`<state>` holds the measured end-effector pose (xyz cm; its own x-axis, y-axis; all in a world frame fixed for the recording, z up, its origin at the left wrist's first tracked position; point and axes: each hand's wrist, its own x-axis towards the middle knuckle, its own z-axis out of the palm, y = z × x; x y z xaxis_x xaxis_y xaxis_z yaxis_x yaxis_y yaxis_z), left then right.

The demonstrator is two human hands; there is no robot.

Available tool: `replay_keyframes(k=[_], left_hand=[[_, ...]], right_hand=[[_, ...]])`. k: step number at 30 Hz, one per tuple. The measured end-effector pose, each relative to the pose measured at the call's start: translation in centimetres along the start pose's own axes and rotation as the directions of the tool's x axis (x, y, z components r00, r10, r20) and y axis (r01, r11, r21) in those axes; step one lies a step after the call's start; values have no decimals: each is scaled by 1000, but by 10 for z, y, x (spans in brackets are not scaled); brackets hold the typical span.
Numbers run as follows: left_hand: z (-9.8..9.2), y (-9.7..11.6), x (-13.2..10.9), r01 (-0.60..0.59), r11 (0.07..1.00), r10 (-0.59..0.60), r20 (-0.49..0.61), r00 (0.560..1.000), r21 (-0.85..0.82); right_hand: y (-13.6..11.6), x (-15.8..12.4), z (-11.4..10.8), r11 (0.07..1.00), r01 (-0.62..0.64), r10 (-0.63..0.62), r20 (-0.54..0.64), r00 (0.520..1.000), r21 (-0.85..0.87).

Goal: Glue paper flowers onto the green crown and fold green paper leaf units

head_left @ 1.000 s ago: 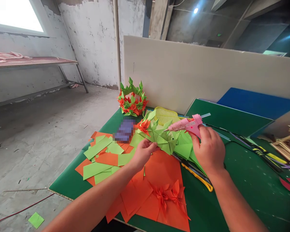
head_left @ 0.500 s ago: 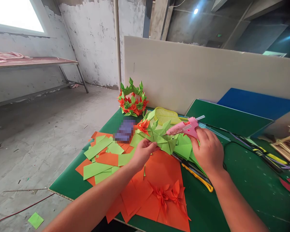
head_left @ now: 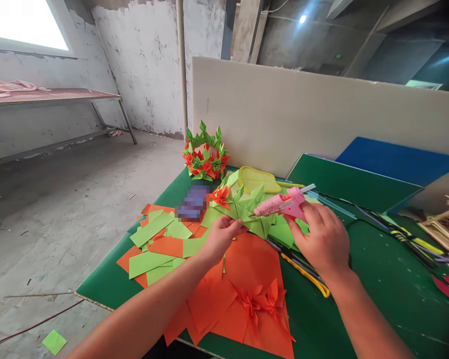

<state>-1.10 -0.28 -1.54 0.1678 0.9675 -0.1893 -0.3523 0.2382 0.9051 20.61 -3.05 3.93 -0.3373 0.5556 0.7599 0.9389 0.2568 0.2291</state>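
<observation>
My left hand [head_left: 221, 238] pinches the lower edge of a folded green paper garland [head_left: 260, 227], which bears an orange paper flower [head_left: 221, 196] at its left end. Closed around the handle of a pink hot glue gun [head_left: 280, 203] is my right hand [head_left: 324, 239]. The gun's nozzle points left and down at the green folds, close to my left fingertips; whether it touches the paper I cannot tell. A clear glue stick [head_left: 308, 188] pokes out of the gun's back. Two more orange paper flowers [head_left: 264, 301] lie on orange sheets nearer to me.
Green and orange paper pieces [head_left: 151, 264] cover the left of the green table [head_left: 377, 289]. A finished-looking paper crown [head_left: 205, 154] stands at the back, near a yellow mesh fly swatter [head_left: 258, 179]. A yellow-handled cutter [head_left: 307, 276] lies right of the orange sheets [head_left: 252, 259].
The glue gun has moved slightly left and down, its nozzle now closer to the green folds. My left hand and the garland have stayed nearly still.
</observation>
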Motion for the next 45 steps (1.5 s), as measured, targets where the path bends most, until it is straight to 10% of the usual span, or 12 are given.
replay_keyframes(k=[37,45], left_hand=[[0,5,0,12,989,-14,-16,1000,-145],[-2,2,5,-63,984,56,-48,997,-166]], right_hand=[[20,-24,10,982,-180,182,-35,983,58],[20,-41,1,655,-604,377,496,782,453]])
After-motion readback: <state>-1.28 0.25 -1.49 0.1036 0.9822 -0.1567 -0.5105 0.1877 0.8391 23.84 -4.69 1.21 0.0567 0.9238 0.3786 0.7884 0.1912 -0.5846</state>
